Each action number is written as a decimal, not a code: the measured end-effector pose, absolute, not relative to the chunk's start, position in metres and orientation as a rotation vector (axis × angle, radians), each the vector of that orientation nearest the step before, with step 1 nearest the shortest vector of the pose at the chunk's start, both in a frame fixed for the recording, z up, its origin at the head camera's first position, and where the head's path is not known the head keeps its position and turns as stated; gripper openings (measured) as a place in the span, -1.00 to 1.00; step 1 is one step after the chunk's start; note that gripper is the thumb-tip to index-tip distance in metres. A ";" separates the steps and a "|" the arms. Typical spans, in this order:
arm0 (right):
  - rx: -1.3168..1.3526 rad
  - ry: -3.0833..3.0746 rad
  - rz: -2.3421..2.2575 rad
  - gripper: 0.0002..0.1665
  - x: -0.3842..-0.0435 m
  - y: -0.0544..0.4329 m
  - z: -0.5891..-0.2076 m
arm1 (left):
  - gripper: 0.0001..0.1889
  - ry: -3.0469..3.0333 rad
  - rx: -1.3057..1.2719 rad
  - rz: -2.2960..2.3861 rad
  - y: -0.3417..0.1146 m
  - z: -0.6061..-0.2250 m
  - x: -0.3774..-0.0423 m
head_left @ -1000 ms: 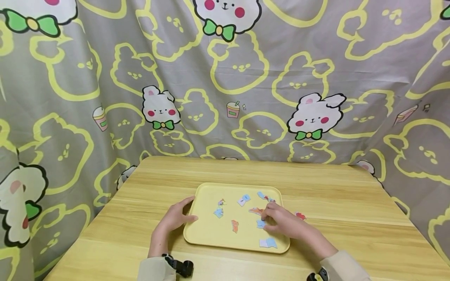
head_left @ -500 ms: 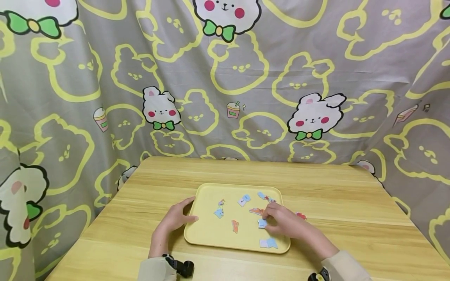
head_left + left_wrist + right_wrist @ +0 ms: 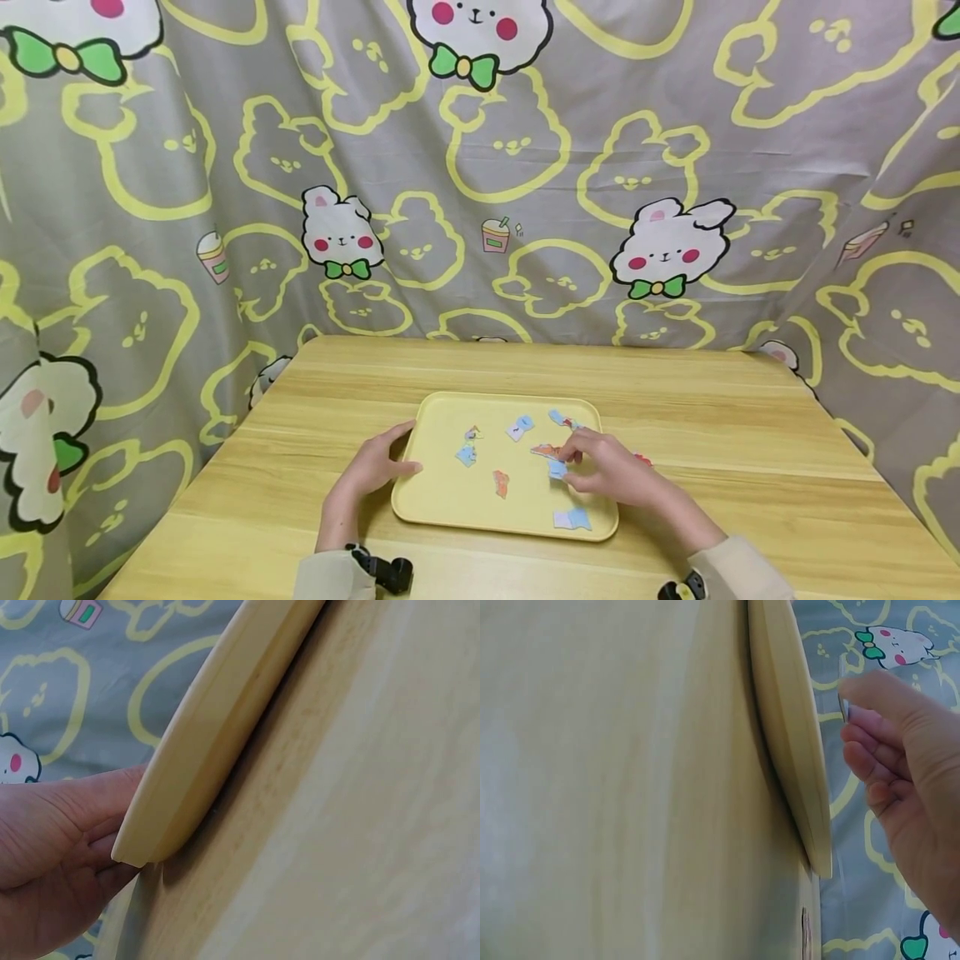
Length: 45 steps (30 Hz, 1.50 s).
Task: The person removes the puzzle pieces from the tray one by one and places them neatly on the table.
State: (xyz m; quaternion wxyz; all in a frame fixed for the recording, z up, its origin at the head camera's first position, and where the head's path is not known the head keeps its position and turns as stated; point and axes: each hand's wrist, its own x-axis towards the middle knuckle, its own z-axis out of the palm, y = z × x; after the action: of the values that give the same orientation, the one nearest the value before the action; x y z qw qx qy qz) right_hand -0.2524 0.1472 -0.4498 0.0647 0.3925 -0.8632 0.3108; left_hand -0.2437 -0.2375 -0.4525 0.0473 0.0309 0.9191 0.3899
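Note:
A yellow tray (image 3: 450, 500) lies on the wooden table with several small cut-out puzzle pieces scattered on it. My left hand (image 3: 377, 461) grips the tray's left end, thumb over the rim and fingers along the outer side. Over the right part of the tray, my right hand (image 3: 611, 471) pinches a light blue puzzle piece (image 3: 557, 469) between thumb and fingers. In the right wrist view that puzzle piece (image 3: 844, 707) appears edge-on, raised above the tray rim. An orange puzzle piece (image 3: 544, 451) lies just beyond the pinched one.
Other pieces on the tray include an orange one (image 3: 501, 484), a blue-and-lilac pair (image 3: 572, 519), a blue-and-white one (image 3: 519, 427) and a light blue one (image 3: 467, 453). A red piece (image 3: 642, 459) lies on the table (image 3: 720, 433) beyond the right rim. A patterned curtain (image 3: 420, 283) stands behind.
My right hand has raised the light blue puzzle piece slightly and shifted it a little away from me. My left hand has kept its place on the tray.

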 end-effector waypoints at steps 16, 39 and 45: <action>1.027 -2.455 1.189 -0.76 -0.258 0.153 -0.455 | -0.21 2.807 0.103 1.205 -0.235 -0.451 -0.243; 0.960 -2.439 1.182 -0.77 -0.256 0.173 -0.457 | -0.20 2.809 0.091 1.170 -0.235 -0.450 -0.241; 0.924 -2.445 1.181 -0.77 -0.256 0.183 -0.458 | -0.19 2.814 0.096 1.157 -0.235 -0.450 -0.241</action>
State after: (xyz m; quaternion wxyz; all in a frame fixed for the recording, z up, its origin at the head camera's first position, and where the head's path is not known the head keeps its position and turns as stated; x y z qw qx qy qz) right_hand -0.2564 0.1826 -0.4577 0.1362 0.3193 -0.8445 0.4079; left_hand -0.2407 -0.2355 -0.4497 0.0485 0.0315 0.9233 0.3797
